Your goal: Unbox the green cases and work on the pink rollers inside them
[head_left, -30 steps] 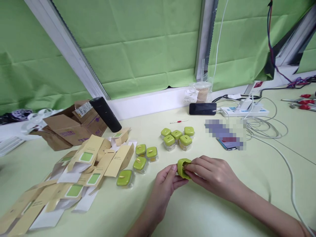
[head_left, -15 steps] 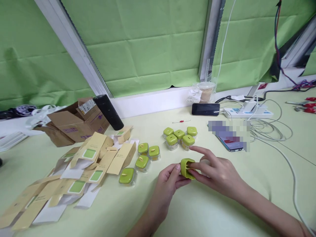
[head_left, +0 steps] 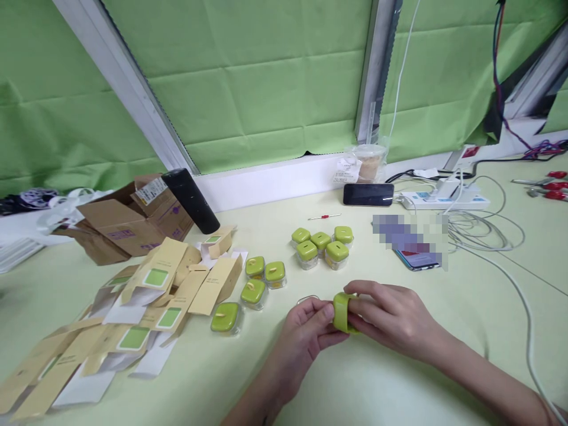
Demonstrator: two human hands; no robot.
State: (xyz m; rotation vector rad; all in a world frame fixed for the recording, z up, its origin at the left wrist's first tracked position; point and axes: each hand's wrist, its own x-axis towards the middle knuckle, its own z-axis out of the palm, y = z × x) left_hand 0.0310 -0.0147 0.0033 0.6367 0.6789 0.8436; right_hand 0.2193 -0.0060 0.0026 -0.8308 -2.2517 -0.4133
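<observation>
A green square lid (head_left: pixel 341 312) is held on edge between my two hands. My left hand (head_left: pixel 302 334) pinches its left side with thumb and fingers. My right hand (head_left: pixel 394 313) is closed on the lid from the right, its fingertips reaching into the hollow underside and partly hidden. Behind my left hand shows the rim of a clear container (head_left: pixel 307 298), mostly covered. Several small clear jars with green lids (head_left: pixel 254 292), each with a pale loop on top, stand to the left. Beyond my hands is another cluster of green-lidded jars (head_left: pixel 320 241) with slots in their lids.
Flattened tan cartons (head_left: pixel 164 269) are heaped at left, near an open cardboard box (head_left: pixel 133 222) and a black bottle (head_left: pixel 190 201). A thin red-handled tool (head_left: pixel 325 216) lies at the back. At right are two phones (head_left: pixel 368 194), a power strip (head_left: pixel 444 200) and coiled cables (head_left: pixel 483 228).
Both hands and the lid have shifted slightly right and down, and the lid has turned. My right index finger has come in from pointing outward to the lid's top edge.
</observation>
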